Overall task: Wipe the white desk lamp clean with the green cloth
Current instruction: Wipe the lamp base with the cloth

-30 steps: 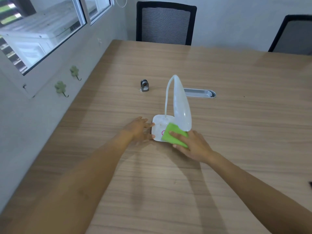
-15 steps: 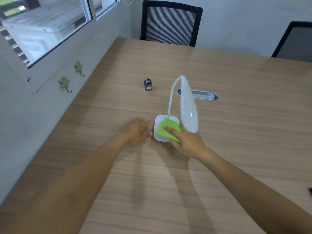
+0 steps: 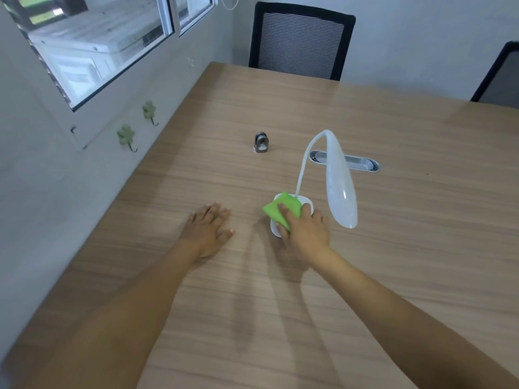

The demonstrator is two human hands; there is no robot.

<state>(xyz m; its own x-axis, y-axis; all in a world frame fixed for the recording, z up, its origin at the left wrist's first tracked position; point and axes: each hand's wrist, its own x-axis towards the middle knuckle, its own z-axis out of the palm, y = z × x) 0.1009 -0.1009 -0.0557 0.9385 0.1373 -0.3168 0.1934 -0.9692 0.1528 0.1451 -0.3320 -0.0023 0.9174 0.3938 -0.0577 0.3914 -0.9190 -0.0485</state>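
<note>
The white desk lamp (image 3: pixel 339 181) stands near the middle of the wooden table (image 3: pixel 421 220). Its thin neck arches up and its long head hangs down to the right of its square base. My right hand (image 3: pixel 304 233) presses the folded green cloth (image 3: pixel 282 209) flat on top of the base, covering most of it. My left hand (image 3: pixel 207 228) lies palm down on the table, fingers spread, a short way left of the base and not touching it.
A small metal clip-like object (image 3: pixel 261 142) stands on the table behind my left hand. A grey cable slot (image 3: pixel 359 163) is set into the tabletop behind the lamp. Two black chairs (image 3: pixel 300 42) stand at the far edge. A wall with hooks runs along the left.
My right hand has slid the green cloth leftward across the lamp base. My left hand has come off the base edge and moved left onto the bare table.
</note>
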